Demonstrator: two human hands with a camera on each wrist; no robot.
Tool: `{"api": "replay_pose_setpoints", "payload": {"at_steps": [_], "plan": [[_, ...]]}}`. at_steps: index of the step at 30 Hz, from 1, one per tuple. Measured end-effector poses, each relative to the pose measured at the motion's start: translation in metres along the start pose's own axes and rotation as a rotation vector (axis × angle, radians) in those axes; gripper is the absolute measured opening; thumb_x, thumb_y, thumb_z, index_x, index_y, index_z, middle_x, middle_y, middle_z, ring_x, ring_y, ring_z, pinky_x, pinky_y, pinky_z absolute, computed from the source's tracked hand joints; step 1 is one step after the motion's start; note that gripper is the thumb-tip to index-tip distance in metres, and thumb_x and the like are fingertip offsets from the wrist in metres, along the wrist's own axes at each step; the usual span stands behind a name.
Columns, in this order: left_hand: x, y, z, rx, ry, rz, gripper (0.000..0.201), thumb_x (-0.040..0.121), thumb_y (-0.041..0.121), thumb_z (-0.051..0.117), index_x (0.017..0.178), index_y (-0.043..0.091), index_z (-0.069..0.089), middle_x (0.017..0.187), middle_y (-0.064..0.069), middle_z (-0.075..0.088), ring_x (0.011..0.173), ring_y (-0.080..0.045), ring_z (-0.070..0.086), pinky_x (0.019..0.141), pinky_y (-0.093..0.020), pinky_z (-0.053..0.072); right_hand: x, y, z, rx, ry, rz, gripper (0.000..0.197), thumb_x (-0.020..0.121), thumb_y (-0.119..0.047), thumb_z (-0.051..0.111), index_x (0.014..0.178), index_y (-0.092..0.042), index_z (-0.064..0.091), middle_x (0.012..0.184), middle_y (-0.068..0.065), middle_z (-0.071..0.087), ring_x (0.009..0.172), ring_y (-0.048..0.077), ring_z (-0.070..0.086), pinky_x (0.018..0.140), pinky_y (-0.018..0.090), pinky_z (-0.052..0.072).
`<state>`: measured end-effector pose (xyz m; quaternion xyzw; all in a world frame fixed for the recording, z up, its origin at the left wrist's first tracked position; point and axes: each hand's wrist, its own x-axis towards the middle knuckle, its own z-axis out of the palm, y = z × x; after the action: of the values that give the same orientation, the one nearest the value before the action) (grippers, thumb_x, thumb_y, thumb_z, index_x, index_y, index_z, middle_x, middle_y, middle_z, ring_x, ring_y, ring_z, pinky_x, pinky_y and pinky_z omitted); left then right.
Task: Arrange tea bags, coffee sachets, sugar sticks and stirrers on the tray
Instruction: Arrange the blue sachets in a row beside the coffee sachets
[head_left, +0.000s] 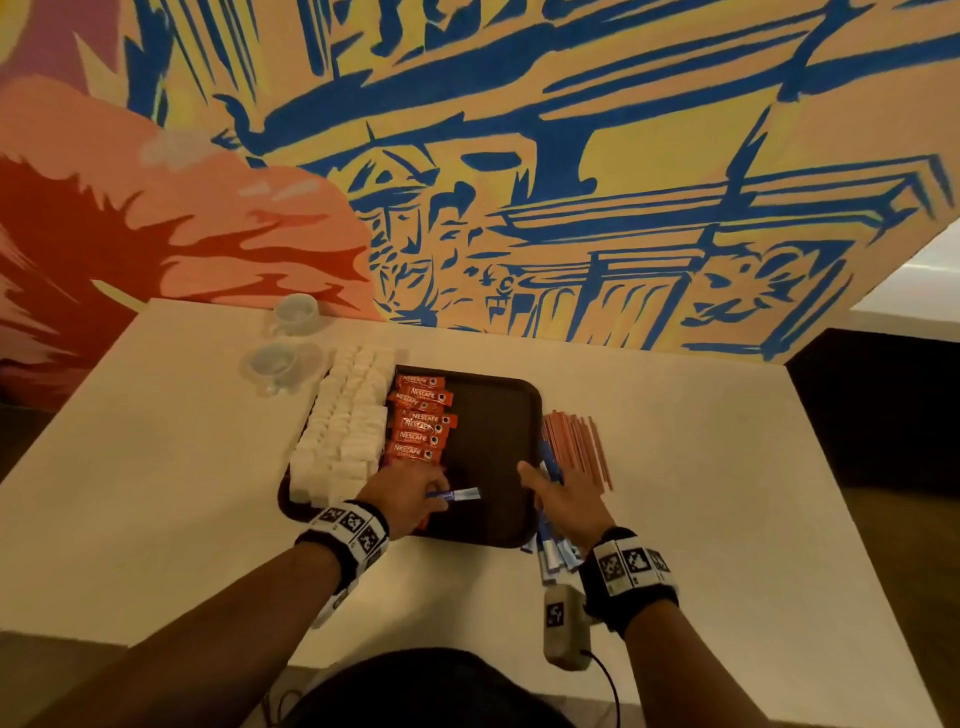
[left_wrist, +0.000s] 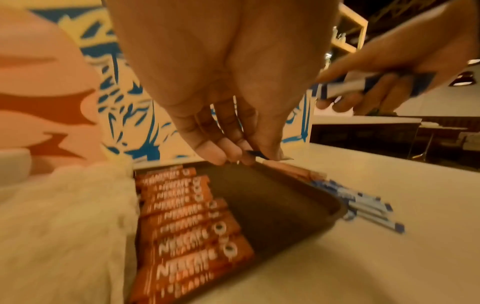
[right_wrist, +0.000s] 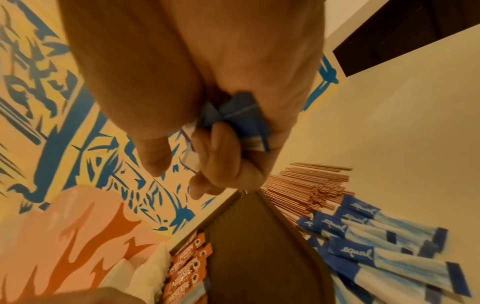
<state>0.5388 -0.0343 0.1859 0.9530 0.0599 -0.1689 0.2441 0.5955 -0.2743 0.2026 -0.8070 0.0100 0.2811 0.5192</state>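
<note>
White table (head_left: 675, 519) before a painted mural wall (head_left: 571, 156), left hand (head_left: 402, 493) pinching one blue sugar stick (head_left: 460, 494) lying crosswise over the dark tray (head_left: 498, 441), right hand (head_left: 563, 501) gripping more sticks, loose sugar sticks (right_wrist: 376, 246) at the tray's right edge, coffee sachets (head_left: 421, 418) stacked crosswise beside white tea bags (head_left: 343, 426), stirrers (head_left: 576, 447) running lengthwise beyond, two cups (head_left: 283, 338) farthest.

I note a dark brown tray (head_left: 511, 415) holding white tea bags (head_left: 340, 431) at left, orange coffee sachets (head_left: 422, 421) alongside; blue sugar sticks (right_wrist: 369, 246) and stirrers (head_left: 576, 447) lie just right of it.
</note>
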Motion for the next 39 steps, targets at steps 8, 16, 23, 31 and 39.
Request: {"api": "replay_pose_setpoints", "payload": {"at_steps": [8,16,23,31,39], "plan": [[0.023,-0.017,0.051,0.155,-0.089,0.037,0.026,0.096,0.04,0.06,0.118,0.03,0.069,0.129,0.002,0.054,0.12,-0.02,0.052,0.102,-0.033,0.042,0.009,0.009,0.006,0.054,0.026,0.135,0.047,0.1,-0.037,0.06,0.111,0.008,0.066,0.051,-0.007,0.046,0.036,0.001,0.04,0.039,0.016,0.034],[0.03,-0.022,0.063,0.21,-0.14,0.069,0.031,0.096,0.038,0.057,0.123,0.026,0.065,0.13,-0.001,0.055,0.122,-0.021,0.05,0.106,-0.035,0.042,0.011,0.009,0.01,0.007,-0.001,0.166,0.047,0.099,-0.046,0.059,0.107,-0.001,0.069,0.063,-0.006,0.053,0.046,0.003,0.048,0.044,0.019,0.039],[0.029,-0.015,0.058,0.314,-0.135,0.09,0.027,0.101,0.029,0.052,0.121,0.018,0.068,0.129,-0.006,0.058,0.122,-0.024,0.052,0.104,-0.035,0.045,0.003,-0.004,0.011,0.043,-0.029,0.168,0.033,0.102,-0.04,0.055,0.105,-0.008,0.063,0.074,0.003,0.053,0.047,0.003,0.046,0.046,0.02,0.038],[0.016,0.006,0.02,0.039,-0.046,0.114,0.028,0.1,0.031,0.054,0.125,0.024,0.065,0.127,0.001,0.059,0.117,-0.017,0.054,0.103,-0.031,0.043,-0.026,-0.023,-0.004,0.136,-0.131,0.065,0.025,0.104,-0.033,0.053,0.1,-0.008,0.057,0.071,0.001,0.057,0.046,0.008,0.043,0.046,0.022,0.036],[-0.026,0.052,-0.041,-0.485,0.147,0.163,0.018,0.097,0.033,0.063,0.113,0.032,0.07,0.107,0.024,0.065,0.099,0.011,0.057,0.084,-0.007,0.039,-0.065,-0.046,-0.015,0.09,-0.083,-0.187,0.036,0.102,-0.038,0.058,0.092,-0.003,0.063,0.057,-0.009,0.057,0.046,0.01,0.046,0.048,0.023,0.039]]}}
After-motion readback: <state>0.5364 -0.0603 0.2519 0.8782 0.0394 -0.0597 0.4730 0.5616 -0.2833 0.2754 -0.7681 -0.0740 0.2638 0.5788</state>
